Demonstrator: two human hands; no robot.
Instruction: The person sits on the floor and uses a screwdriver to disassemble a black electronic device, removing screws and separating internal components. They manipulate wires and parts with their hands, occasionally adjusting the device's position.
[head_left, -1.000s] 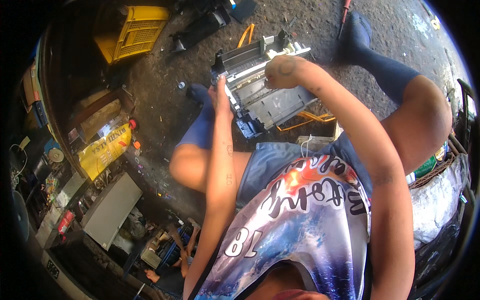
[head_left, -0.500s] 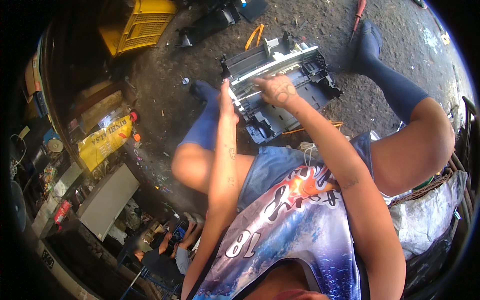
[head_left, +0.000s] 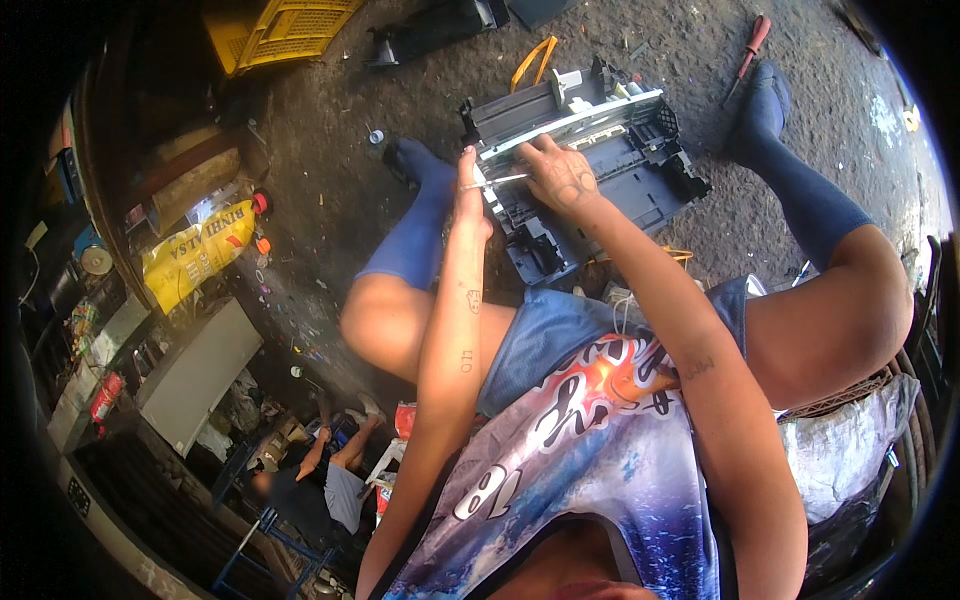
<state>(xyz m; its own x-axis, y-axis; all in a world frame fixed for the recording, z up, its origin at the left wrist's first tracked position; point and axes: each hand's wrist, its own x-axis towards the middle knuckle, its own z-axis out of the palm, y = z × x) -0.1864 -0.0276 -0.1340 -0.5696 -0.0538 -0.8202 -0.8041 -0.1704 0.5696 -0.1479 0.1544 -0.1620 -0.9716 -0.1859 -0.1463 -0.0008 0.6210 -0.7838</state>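
Note:
A black and grey plastic frame (head_left: 640, 178), like the chassis of a printer, lies on the ground between my feet. A pale metal bar (head_left: 580, 122) runs across it. My left hand (head_left: 470, 190) grips the frame's left end, its fingers pointing up along the edge. Over the inside of the frame, my right hand (head_left: 560, 178) is closed on a slim shiny metal rod (head_left: 500, 181), which points left toward my left hand. Whether the rod has a handle is hidden inside my right hand.
A red-handled screwdriver (head_left: 752, 45) lies beside my right foot. Beyond the frame are an orange strap (head_left: 533, 62), a black plastic part (head_left: 440, 32) and a yellow crate (head_left: 285, 35). At left lies a yellow sack (head_left: 200, 255). Another person (head_left: 305, 500) sits at the lower left.
The view has shifted, so the frame appears slightly farther right. The rod in my right hand now reaches across to my left hand, and shows more clearly than before.

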